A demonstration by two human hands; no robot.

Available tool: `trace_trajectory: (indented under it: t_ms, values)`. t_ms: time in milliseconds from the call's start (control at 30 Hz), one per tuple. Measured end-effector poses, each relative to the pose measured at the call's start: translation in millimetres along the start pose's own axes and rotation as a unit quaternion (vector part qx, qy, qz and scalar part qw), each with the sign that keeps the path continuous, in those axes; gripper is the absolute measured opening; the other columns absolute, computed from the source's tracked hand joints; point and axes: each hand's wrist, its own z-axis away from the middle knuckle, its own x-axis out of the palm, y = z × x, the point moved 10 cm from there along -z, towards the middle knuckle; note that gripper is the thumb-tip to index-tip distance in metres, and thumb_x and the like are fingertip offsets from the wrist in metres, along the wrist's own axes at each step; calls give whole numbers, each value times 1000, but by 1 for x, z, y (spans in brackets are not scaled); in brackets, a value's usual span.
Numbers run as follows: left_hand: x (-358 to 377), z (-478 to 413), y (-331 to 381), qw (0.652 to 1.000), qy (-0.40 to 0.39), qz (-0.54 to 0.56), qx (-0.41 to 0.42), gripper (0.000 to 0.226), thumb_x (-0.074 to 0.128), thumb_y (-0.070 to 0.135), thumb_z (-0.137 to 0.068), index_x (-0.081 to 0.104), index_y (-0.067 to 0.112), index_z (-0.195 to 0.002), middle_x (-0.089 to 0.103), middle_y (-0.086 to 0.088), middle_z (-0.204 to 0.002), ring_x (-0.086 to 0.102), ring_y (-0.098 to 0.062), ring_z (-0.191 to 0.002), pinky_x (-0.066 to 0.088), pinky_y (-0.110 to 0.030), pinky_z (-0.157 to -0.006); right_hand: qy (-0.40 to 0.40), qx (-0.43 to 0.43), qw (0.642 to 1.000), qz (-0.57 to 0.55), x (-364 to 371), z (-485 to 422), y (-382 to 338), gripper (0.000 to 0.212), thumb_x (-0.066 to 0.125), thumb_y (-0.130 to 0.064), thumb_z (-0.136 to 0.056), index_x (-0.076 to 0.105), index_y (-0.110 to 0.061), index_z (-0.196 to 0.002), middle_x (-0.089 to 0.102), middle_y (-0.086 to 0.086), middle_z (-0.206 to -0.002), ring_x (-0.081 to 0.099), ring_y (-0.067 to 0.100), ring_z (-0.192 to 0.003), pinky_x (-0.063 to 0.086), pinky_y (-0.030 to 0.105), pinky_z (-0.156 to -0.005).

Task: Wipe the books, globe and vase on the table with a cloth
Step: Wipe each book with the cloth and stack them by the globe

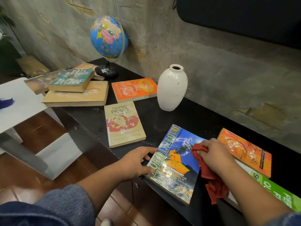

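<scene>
Bracing the World Literature book [175, 162] with flat left hand [136, 162], right hand [213, 154] bunching the red cloth [210, 178] — probably wants long, firm strokes.

right grip [215, 154] holds red cloth [210, 176] on World Literature book [175, 162] | left grip [138, 162] touches its left edge
</scene>
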Motion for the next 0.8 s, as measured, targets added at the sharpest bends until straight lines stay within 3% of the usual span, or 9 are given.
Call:
trace_trajectory:
  t_ms: [167,300,400,500,633,800]
  values:
    - [-1,1,1,1000,1,0,3,70,74,15,-78,42,35,-136,49,14,-122,49,2,-99,35,-7,-84,-61,-18,998,2,10,-2,-3,19,68,-25,-86,70,-25,-105,53,0,-99,56,25,-103,35,25,-76]
    - [-1,3,4,1000,-4,-6,5,70,74,17,-79,40,35,-138,48,14,-120,50,-2,-103,38,-14,-89,1,9,1000,24,-2,-9,-5,22,60,-24,-91,68,-21,-112,46,1,-98,56,28,-102,36,26,-74]
    - [-1,4,5,1000,-11,-15,8,70,71,18,-81,38,34,-141,46,14,-122,49,-2,-106,38,-15,-92,-32,-40,998,37,10,0,-22,27,56,-27,-93,62,-18,-117,39,-2,-101,55,22,-100,36,24,-76]
    - [-1,5,7,999,-33,-25,12,74,71,18,-81,33,30,-144,43,13,-125,48,-3,-108,36,-13,-91,-87,-67,994,28,17,7,-22,35,59,-31,-91,58,-24,-125,40,-5,-106,53,17,-104,37,22,-83]
    - [3,7,8,997,-80,-4,17,96,79,28,-67,27,30,-148,38,9,-137,46,-7,-116,33,-14,-96,-33,-35,998,44,7,1,-16,32,57,-24,-92,61,-22,-124,47,0,-114,55,21,-107,40,25,-87]
    - [5,7,5,997,-75,-9,20,97,82,23,-69,26,30,-148,35,14,-134,45,-6,-117,30,-1,-89,-78,-85,993,19,18,8,-22,30,61,-24,-90,62,-27,-121,46,-6,-108,55,17,-104,39,22,-86]
